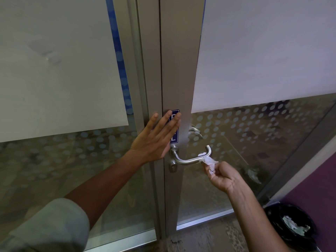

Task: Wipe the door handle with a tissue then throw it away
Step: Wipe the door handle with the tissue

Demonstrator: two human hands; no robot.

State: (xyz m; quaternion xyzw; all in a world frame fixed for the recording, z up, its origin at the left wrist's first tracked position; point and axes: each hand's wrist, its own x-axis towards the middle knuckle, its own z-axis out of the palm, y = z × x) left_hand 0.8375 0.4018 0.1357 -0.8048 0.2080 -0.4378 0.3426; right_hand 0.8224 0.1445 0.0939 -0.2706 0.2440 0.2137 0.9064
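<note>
A brushed steel lever door handle (189, 159) juts from the metal door frame, curving up at its right end. My right hand (225, 176) pinches a crumpled white tissue (208, 160), which presses against the handle's right end from below. My left hand (158, 137) lies flat with fingers spread against the frame just above and left of the handle, partly covering a small blue sign (175, 128). It holds nothing.
A bin with a black liner (291, 224) stands on the floor at the lower right, with crumpled tissue inside. Glass door panels with frosted dots flank the frame. A purple wall (320, 179) runs along the right.
</note>
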